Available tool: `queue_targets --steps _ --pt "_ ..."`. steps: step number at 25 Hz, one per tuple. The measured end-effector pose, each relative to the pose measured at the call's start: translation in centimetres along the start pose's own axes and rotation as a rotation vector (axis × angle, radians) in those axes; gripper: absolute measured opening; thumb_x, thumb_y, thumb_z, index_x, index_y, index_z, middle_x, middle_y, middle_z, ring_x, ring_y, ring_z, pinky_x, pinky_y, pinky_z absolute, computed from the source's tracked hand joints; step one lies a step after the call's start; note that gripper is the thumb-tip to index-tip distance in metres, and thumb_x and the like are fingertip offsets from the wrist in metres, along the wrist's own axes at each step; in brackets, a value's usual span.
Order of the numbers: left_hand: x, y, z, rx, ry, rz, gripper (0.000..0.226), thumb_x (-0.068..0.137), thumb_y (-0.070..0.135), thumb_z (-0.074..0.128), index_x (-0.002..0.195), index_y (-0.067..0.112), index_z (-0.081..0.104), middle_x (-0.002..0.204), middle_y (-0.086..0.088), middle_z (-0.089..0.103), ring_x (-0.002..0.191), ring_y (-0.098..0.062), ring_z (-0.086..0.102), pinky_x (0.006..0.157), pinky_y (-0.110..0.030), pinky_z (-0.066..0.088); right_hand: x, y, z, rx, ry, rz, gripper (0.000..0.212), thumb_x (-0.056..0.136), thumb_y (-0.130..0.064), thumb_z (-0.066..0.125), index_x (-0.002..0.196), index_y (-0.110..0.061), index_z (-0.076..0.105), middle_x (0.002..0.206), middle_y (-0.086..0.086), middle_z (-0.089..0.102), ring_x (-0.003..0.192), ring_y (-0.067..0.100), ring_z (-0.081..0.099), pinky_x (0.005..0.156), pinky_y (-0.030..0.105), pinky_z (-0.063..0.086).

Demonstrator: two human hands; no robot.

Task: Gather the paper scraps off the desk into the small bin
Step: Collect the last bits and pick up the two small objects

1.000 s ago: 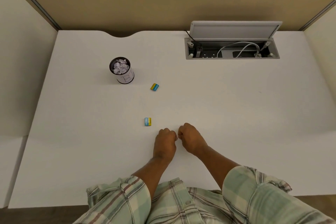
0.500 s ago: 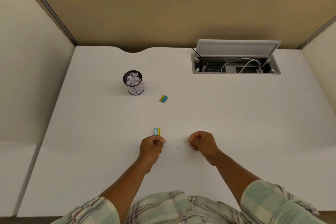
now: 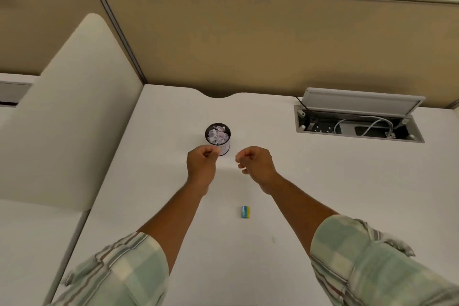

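Scraps [image 3: 218, 135] of crumpled white paper with faint purple marks filled the bin [image 3: 218, 139], a small round cup with a dark rim and a white wall. Some thin drawn lines showed on the wall, but I could not read them. The bin stood on the smooth white desk [image 3: 323, 181], toward the far left part.

Both hands were curled into loose fists in front of the bin. The left hand [image 3: 201, 161] overlapped the lower left part of the bin, its thumb and fingers pinched together; whether it held a scrap, I could not tell. The right hand [image 3: 255, 160] was just beside the bin, to the right, also closed, and its contents were hidden too.

One small rectangular piece [image 3: 245, 211], blue with a yellow edge, lay flat on the desk between the forearms; its print was too small to read.

At the far right, an open grey hatch [image 3: 357, 104] showed sockets and a white cable [image 3: 365, 123]. Sleeves [image 3: 372, 263] were of pale green checked cloth.
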State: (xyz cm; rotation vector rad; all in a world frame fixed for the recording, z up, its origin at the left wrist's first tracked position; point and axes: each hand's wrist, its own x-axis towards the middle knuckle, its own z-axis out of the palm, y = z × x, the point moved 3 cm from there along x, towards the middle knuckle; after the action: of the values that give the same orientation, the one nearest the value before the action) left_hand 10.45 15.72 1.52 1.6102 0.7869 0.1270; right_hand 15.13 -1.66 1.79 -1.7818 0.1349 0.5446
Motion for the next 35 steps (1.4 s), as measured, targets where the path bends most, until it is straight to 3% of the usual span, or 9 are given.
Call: queue_targets --steps 6,10,13,16,19,23,25,31,35 --pt "7.1 4.2 -0.7 0.258 0.052 0.128 0.014 0.089 0.009 0.065 0.092 0.009 0.079 0.093 -0.005 0.077 0.084 -0.019 0.070 0.075 -0.024 0.055 7.6 -6.8 4.1 -0.355 0.101 -0.155 0.015 0.089 -0.007 0.064 0.090 -0.010 0.079 0.094 0.005 0.077 0.085 0.020 0.070 0.079 0.030 0.058" --pt "9.3 4.6 -0.7 0.375 0.039 0.157 0.006 0.082 0.010 0.075 0.080 0.013 0.080 0.081 -0.001 0.077 0.075 -0.016 0.071 0.071 -0.028 0.060 10.0 -7.5 5.0 -0.589 0.114 -0.190 0.014 0.088 -0.012 0.071 0.077 -0.021 0.071 0.083 -0.001 0.073 0.074 0.014 0.066 0.071 0.028 0.059" --pt "9.9 4.2 -0.7 0.422 0.024 0.154 0.009 0.076 0.017 0.085 0.074 0.013 0.077 0.076 -0.002 0.075 0.071 -0.018 0.070 0.070 -0.029 0.059 10.3 -6.9 4.7 -0.608 0.123 -0.183 0.014 0.086 -0.014 0.074 0.076 -0.021 0.069 0.078 -0.003 0.069 0.070 0.012 0.064 0.065 0.025 0.057" --pt "9.5 3.9 -0.5 0.409 -0.020 0.178 0.005 0.077 0.014 0.081 0.076 0.013 0.077 0.078 -0.001 0.075 0.073 -0.018 0.070 0.070 -0.029 0.059 9.7 -6.4 4.2 -0.547 0.062 -0.222 0.013 0.090 -0.007 0.067 0.087 -0.016 0.077 0.089 0.000 0.074 0.081 0.015 0.067 0.072 0.024 0.056" --pt "8.4 3.5 -0.3 0.375 -0.038 0.240 0.006 0.084 0.014 0.072 0.085 0.015 0.078 0.081 0.003 0.075 0.075 -0.010 0.069 0.064 -0.016 0.053 8.2 -5.6 3.3 -0.424 0.051 -0.207 0.001 0.085 -0.012 0.075 0.085 -0.012 0.076 0.085 0.002 0.075 0.077 0.017 0.069 0.073 0.029 0.057" --pt "6.0 1.6 -0.4 0.273 -0.039 0.227 0.006 0.081 0.024 0.071 0.082 0.023 0.077 0.075 0.014 0.073 0.072 0.000 0.069 0.063 -0.014 0.051 5.0 -3.0 0.6 -0.154 0.039 -0.139 0.004 0.086 -0.012 0.075 0.090 -0.013 0.074 0.078 -0.002 0.072 0.063 0.005 0.065 0.055 0.016 0.051" --pt "4.4 -0.4 -0.4 0.278 -0.074 0.203 0.002 0.080 0.026 0.073 0.079 0.027 0.076 0.072 0.016 0.073 0.070 0.004 0.067 0.064 -0.016 0.052 3.0 -0.9 -0.9 -0.123 0.039 -0.107 0.006 0.086 -0.013 0.077 0.091 -0.012 0.075 0.076 -0.004 0.071 0.060 0.002 0.064 0.054 0.013 0.049" --pt "-0.9 -7.0 0.3 0.394 -0.231 0.086 0.007 0.080 0.030 0.077 0.084 0.025 0.076 0.082 0.015 0.074 0.077 0.001 0.067 0.067 -0.014 0.049 -3.3 8.1 -4.5 -0.390 0.040 -0.003 0.003 0.083 -0.020 0.079 0.083 -0.020 0.076 0.082 -0.010 0.074 0.080 0.007 0.067 0.077 0.025 0.054" --pt "-3.9 -10.0 1.1 0.499 -0.310 0.038 0.015 0.080 0.026 0.079 0.094 0.020 0.076 0.091 0.010 0.073 0.083 -0.005 0.066 0.069 -0.010 0.044 -7.4 13.4 -6.5 -0.575 0.005 0.081 0.006 0.082 -0.023 0.077 0.077 -0.024 0.073 0.082 -0.009 0.073 0.080 0.010 0.067 0.076 0.032 0.056"
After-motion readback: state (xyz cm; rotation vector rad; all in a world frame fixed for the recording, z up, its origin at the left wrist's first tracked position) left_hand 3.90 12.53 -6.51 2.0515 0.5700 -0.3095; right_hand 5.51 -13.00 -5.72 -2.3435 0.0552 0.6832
